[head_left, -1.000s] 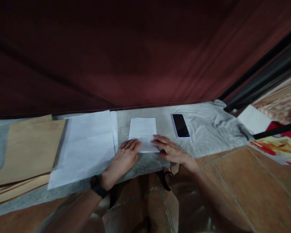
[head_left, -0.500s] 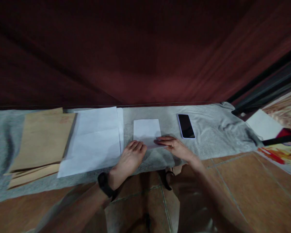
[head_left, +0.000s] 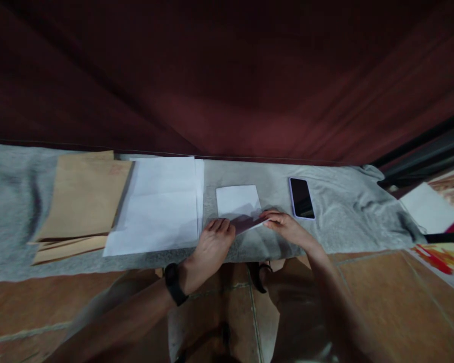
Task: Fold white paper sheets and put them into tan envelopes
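A small folded white paper (head_left: 239, 199) lies in front of me on a grey cloth. Its near edge is raised and tilted, with a shadowed face turned up. My left hand (head_left: 216, 242), with a black band on the wrist, is closed on the near left corner, its fingers curled. At the near right corner my right hand (head_left: 282, 224) pinches the raised edge between thumb and fingers. Left of the paper lies a stack of larger white sheets (head_left: 161, 201).
Brown paper envelopes (head_left: 87, 194) lie at the far left. A phone (head_left: 301, 198) in a pale purple case rests on the grey cloth (head_left: 348, 212) to the right. Behind hangs a dark red curtain (head_left: 227, 91). Tiled floor (head_left: 386, 282) shows below.
The near edge of the folded paper has come up and tilted between my hands. My view has shifted a little, so the things on the cloth appear further right.
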`<state>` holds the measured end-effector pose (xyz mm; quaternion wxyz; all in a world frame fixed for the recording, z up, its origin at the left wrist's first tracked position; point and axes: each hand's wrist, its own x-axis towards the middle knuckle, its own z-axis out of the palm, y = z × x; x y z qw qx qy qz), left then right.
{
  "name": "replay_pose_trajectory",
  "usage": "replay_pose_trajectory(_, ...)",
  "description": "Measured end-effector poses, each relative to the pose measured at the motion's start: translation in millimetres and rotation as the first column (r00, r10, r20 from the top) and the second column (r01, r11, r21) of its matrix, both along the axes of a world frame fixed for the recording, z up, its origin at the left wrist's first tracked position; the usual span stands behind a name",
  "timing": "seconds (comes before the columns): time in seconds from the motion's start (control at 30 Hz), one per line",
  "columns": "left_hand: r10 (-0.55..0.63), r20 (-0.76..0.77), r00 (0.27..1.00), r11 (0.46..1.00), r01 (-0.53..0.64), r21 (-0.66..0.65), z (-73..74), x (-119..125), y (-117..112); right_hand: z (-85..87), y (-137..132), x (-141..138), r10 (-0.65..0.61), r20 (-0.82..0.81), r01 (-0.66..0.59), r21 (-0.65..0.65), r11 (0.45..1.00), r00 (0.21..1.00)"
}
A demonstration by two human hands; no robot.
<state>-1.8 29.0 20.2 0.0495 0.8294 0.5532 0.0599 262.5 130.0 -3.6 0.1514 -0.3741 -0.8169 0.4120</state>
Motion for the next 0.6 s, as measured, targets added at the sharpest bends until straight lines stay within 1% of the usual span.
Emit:
replay_pose_trajectory(0.13,0.075,-0.106,0.992,0.996,-0.080,-0.039,3.2,8.9,-0.4,-0.1,3.4,-3.4,-0.030,-0.014,0.030,-0.016,0.999,0.999)
replay_pose_trajectory(0.27,0.094,-0.108,0.990,0.989,-0.106,-0.108,7.5,10.7,3.4,0.6,8.5,-8.5,-0.055,0.007,0.055,0.009,0.998,0.998)
replay_pose_trajectory(0.33,0.109,-0.070,0.992,0.983,-0.118,-0.142,8.7,7.4,5.6,0.3,11.1,-10.7,-0.065,0.022,0.065,0.019,0.998,0.998)
replay_pose_trajectory(0.43,0.155,0.033,0.987,0.974,-0.147,-0.173,7.4,0.7,7.1,-1.4,14.5,-12.5,-0.083,0.045,0.082,0.014,0.997,0.996)
replay_pose_trajectory(0.53,0.197,0.120,0.973,0.967,-0.172,-0.187,5.2,-2.6,7.5,-3.6,16.8,-13.6,-0.095,0.068,0.096,-0.013,0.995,0.993)
replay_pose_trajectory(0.6,0.252,0.167,0.953,0.950,-0.211,-0.232,6.3,-2.6,9.4,-4.2,17.8,-15.0,-0.111,0.086,0.114,-0.023,0.993,0.990)
